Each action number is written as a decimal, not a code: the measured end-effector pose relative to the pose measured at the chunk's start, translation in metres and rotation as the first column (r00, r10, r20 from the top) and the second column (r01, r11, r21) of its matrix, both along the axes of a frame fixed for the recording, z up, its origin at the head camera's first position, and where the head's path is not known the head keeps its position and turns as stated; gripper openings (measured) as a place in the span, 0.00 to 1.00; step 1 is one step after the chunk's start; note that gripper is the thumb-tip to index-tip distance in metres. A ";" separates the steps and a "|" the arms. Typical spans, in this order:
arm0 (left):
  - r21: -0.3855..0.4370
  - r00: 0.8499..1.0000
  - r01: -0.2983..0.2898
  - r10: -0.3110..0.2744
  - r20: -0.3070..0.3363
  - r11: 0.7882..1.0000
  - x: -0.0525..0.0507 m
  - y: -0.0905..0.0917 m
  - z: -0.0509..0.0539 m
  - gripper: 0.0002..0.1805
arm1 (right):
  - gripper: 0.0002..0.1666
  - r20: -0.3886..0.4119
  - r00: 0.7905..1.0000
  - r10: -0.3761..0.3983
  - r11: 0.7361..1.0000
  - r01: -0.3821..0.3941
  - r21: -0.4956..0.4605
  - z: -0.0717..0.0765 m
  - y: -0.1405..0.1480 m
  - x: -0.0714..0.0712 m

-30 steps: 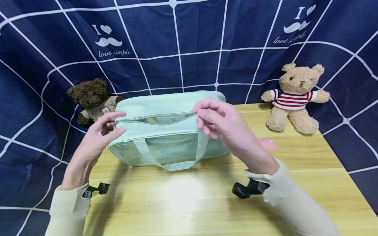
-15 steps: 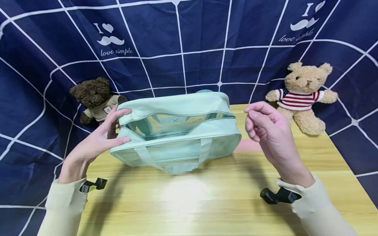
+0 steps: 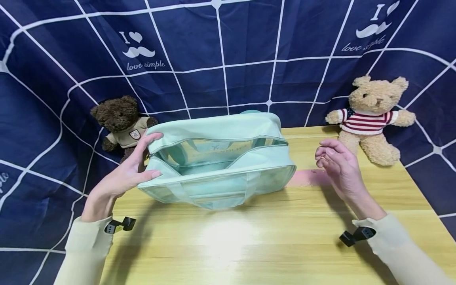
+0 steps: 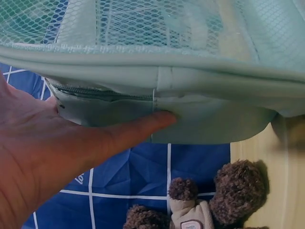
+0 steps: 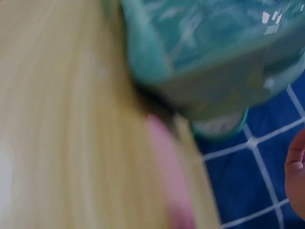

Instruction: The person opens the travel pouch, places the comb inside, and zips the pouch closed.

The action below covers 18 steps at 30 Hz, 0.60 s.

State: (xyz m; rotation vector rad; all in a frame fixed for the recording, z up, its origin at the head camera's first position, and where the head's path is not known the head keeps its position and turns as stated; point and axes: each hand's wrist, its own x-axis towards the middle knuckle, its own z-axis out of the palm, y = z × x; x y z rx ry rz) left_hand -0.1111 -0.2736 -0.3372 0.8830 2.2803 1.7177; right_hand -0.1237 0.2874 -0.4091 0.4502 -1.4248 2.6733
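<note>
A mint-green toiletry bag [image 3: 213,128] with clear panels and a front carrying handle stands on the table. Its top zip is undone and the mouth gapes, showing the inside. My left hand [image 3: 124,170] holds the bag's left end, fingers at the far edge and thumb at the near one. In the left wrist view the thumb [image 4: 138,126] presses on the end panel. My right hand [image 3: 338,168] hovers right of the bag, its fingers loosely curled with nothing visible in them. Below and left of it lies a pink comb [image 3: 306,179], partly hidden by the bag.
A dark brown teddy bear [image 3: 121,118] sits behind the left hand. At the back right is a light tan teddy bear [image 3: 372,114] in a striped sweater. A round green-rimmed item [image 5: 221,125] shows behind the bag. Blue gridded cloth [image 3: 199,47] encloses the wooden table [image 3: 249,245].
My right hand has drawn the zip rightward, let go of the bag and moved away to the right. The bag's mouth has widened. My left hand stays at the left end.
</note>
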 end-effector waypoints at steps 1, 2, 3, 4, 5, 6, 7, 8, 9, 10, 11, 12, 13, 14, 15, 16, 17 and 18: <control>-0.006 1.000 -0.005 0.005 -0.004 1.000 0.000 0.000 0.000 0.46 | 0.16 0.012 1.000 0.001 1.000 -0.001 0.003 -0.005 0.006 -0.001; -0.010 1.000 -0.007 0.007 -0.001 1.000 0.000 0.000 -0.001 0.46 | 0.16 0.026 1.000 -0.008 1.000 0.007 0.029 -0.010 0.011 -0.002; -0.015 1.000 -0.010 0.010 0.002 1.000 0.000 0.001 -0.001 0.46 | 0.16 0.040 0.999 -0.016 0.999 0.013 0.053 -0.014 0.016 -0.002; -0.019 1.000 -0.011 0.011 0.002 1.000 0.000 0.001 -0.001 0.46 | 0.16 0.052 0.998 -0.021 0.997 0.017 0.076 -0.017 0.020 -0.002; -0.023 1.000 -0.012 0.012 0.003 1.000 -0.001 0.001 -0.001 0.46 | 0.16 0.064 0.998 -0.022 0.995 0.016 0.095 -0.020 0.024 -0.002; -0.026 1.000 -0.012 0.012 0.007 1.000 -0.001 0.001 -0.001 0.46 | 0.16 0.070 0.997 -0.020 0.994 0.012 0.107 -0.023 0.028 -0.002; -0.032 1.000 -0.013 0.013 0.007 0.999 -0.001 0.001 -0.001 0.46 | 0.16 0.073 0.997 -0.015 0.993 0.006 0.117 -0.026 0.031 -0.002; -0.033 1.000 -0.012 0.012 0.013 0.999 -0.002 0.001 -0.001 0.46 | 0.16 0.071 0.997 -0.011 0.992 0.002 0.130 -0.029 0.035 -0.002; -0.037 1.000 -0.014 0.014 0.014 0.999 -0.002 0.001 -0.001 0.46 | 0.17 0.067 0.998 -0.006 0.990 -0.003 0.140 -0.031 0.038 -0.002; -0.041 1.000 -0.017 0.018 0.019 0.999 -0.002 0.000 -0.001 0.46 | 0.17 0.059 0.998 0.000 0.988 -0.009 0.153 -0.034 0.040 -0.003; -0.047 0.999 -0.023 0.024 0.023 0.999 -0.002 0.000 0.000 0.46 | 0.17 0.049 0.999 0.004 0.986 -0.012 0.169 -0.037 0.043 -0.003; -0.052 0.999 -0.027 0.028 0.026 0.998 -0.001 0.000 0.000 0.46 | 0.18 0.038 0.999 0.009 0.982 -0.016 0.186 -0.040 0.046 -0.004; -0.059 0.999 -0.033 0.034 0.027 0.998 -0.001 0.000 0.001 0.46 | 0.18 0.028 0.999 0.015 0.978 -0.021 0.206 -0.042 0.049 -0.005; -0.062 0.999 -0.036 0.039 0.033 0.997 -0.001 0.000 0.001 0.46 | 0.19 0.019 1.000 0.021 0.973 -0.025 0.229 -0.045 0.051 -0.005; -0.065 0.998 -0.042 0.044 0.035 0.997 -0.001 0.000 0.002 0.45 | 0.19 0.012 1.000 0.026 0.967 -0.028 0.255 -0.048 0.054 -0.006; -0.066 0.998 -0.046 0.048 0.040 0.997 0.000 0.000 0.003 0.45 | 0.20 0.005 1.000 0.031 0.959 -0.031 0.283 -0.051 0.056 -0.007; -0.064 0.998 -0.046 0.049 0.044 0.997 0.000 0.000 0.003 0.45 | 0.21 0.000 0.999 0.035 0.949 -0.033 0.313 -0.053 0.059 -0.007; -0.061 0.998 -0.045 0.048 0.049 0.997 0.000 0.000 0.004 0.45 | 0.22 -0.005 0.999 0.037 0.938 -0.033 0.346 -0.056 0.061 -0.007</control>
